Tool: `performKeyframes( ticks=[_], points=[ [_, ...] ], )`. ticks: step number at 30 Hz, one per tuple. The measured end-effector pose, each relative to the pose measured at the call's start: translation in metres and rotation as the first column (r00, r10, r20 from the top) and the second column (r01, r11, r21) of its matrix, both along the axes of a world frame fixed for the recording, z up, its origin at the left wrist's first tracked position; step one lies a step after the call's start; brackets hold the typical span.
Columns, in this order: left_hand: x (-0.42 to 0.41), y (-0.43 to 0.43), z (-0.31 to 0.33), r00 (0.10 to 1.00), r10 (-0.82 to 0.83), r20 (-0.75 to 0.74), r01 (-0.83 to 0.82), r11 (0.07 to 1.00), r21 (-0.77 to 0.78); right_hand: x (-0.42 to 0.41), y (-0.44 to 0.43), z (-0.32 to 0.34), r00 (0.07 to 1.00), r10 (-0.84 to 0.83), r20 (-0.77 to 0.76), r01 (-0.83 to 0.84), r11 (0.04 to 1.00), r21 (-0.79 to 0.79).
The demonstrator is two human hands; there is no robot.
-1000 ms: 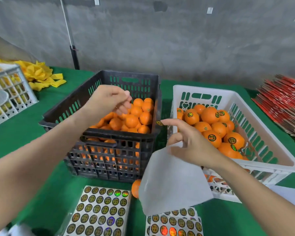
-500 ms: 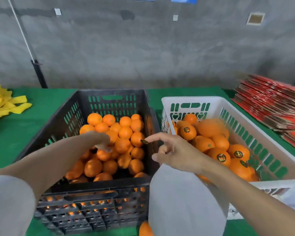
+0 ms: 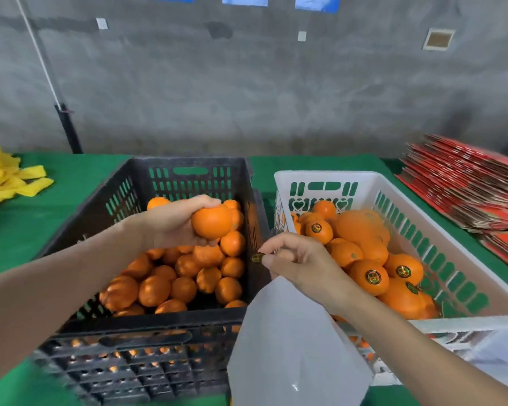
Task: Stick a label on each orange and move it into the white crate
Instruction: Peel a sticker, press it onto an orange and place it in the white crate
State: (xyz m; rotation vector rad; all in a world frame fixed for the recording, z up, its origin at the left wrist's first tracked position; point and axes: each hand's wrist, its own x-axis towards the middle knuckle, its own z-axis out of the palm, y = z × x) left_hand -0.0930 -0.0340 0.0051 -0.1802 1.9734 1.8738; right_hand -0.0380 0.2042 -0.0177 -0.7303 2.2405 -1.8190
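Note:
My left hand (image 3: 170,222) grips one unlabelled orange (image 3: 211,223), lifted above the pile of bare oranges in the black crate (image 3: 141,320). My right hand (image 3: 302,265) hovers between the two crates. It pinches a small round label (image 3: 257,257) at its fingertips and also holds a white backing sheet (image 3: 294,347) that hangs down. The label is a short way below and right of the held orange, apart from it. The white crate (image 3: 464,247) on the right holds several oranges, some with round labels (image 3: 373,276) showing.
Both crates stand on a green table (image 3: 56,186). A stack of flat red cartons (image 3: 467,186) lies at the far right. Yellow foam nets (image 3: 9,178) lie at the far left. A grey wall and a dark pole (image 3: 68,127) stand behind.
My left hand went down into the black crate, took an orange and lifted it. My right hand stayed near the crates with the label. The view tilted up, so the label sheets left the frame.

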Motion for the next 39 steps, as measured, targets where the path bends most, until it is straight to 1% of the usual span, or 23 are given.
performKeyframes(
  ticks=[1,2,3,5,7,10,12,14,18,21,26,29,31,34,36,37,39],
  points=[
    [0.011,0.005,0.005,0.999,-0.036,0.026,0.032,0.992,0.123,0.002,0.003,0.002,1.000,-0.018,-0.010,0.017,0.999,-0.029],
    [0.022,0.010,0.011,0.997,-0.076,0.026,0.069,0.977,0.200,0.004,0.006,0.006,0.999,-0.030,-0.024,0.029,0.998,-0.052],
    [0.036,0.015,0.016,0.994,-0.105,0.022,0.095,0.959,0.267,0.007,0.008,0.010,0.999,-0.034,-0.035,0.031,0.997,-0.073],
    [0.059,0.029,0.022,0.995,-0.095,-0.006,0.092,0.935,0.342,0.015,0.014,0.018,0.998,-0.024,-0.057,0.018,0.994,-0.110],
    [0.081,0.043,0.024,0.996,-0.050,-0.071,0.070,0.944,0.324,0.024,0.017,0.026,0.996,-0.013,-0.093,0.001,0.992,-0.130],
    [0.110,0.065,0.026,0.969,-0.030,-0.244,0.074,0.982,0.174,0.039,0.023,0.031,0.986,-0.016,-0.166,0.000,0.996,-0.095],
    [0.124,0.077,0.026,0.958,-0.017,-0.286,0.064,0.986,0.156,0.047,0.029,0.031,0.984,-0.004,-0.178,-0.011,0.996,-0.084],
    [0.133,0.087,0.025,0.950,0.010,-0.311,0.046,0.984,0.171,0.054,0.035,0.031,0.984,0.007,-0.179,-0.023,0.996,-0.084],
    [0.145,0.102,0.022,0.958,0.063,-0.279,0.000,0.975,0.221,0.064,0.046,0.032,0.983,-0.002,-0.185,-0.015,0.996,-0.090],
    [0.151,0.113,0.020,0.965,0.062,-0.257,-0.007,0.978,0.210,0.069,0.051,0.030,0.967,-0.062,-0.247,0.048,0.997,-0.064],
    [0.156,0.129,0.014,0.969,0.083,-0.232,-0.034,0.978,0.206,0.076,0.059,0.023,0.931,-0.160,-0.329,0.134,0.986,-0.101],
    [0.156,0.132,0.012,0.974,0.050,-0.221,-0.013,0.986,0.166,0.082,0.065,0.017,0.926,-0.177,-0.333,0.150,0.983,-0.106],
    [0.157,0.132,0.010,0.978,0.031,-0.206,-0.005,0.992,0.124,0.082,0.070,0.013,0.942,-0.176,-0.286,0.157,0.984,-0.086],
    [0.160,0.136,0.009,0.984,0.013,-0.176,0.003,0.996,0.093,0.074,0.083,0.008,0.982,-0.126,-0.138,0.131,0.991,0.024],
    [0.163,0.144,0.009,0.987,0.005,-0.158,0.016,0.991,0.130,0.071,0.088,0.004,0.991,-0.041,-0.130,0.054,0.994,0.097],
    [0.164,0.150,0.009,0.988,0.016,-0.154,0.007,0.989,0.145,0.071,0.090,0.003,0.990,0.009,-0.143,0.006,0.994,0.109],
    [0.166,0.159,0.005,0.989,0.040,-0.145,-0.026,0.995,0.097,0.071,0.093,0.002,0.987,0.071,-0.147,-0.057,0.994,0.098]
  ],
)
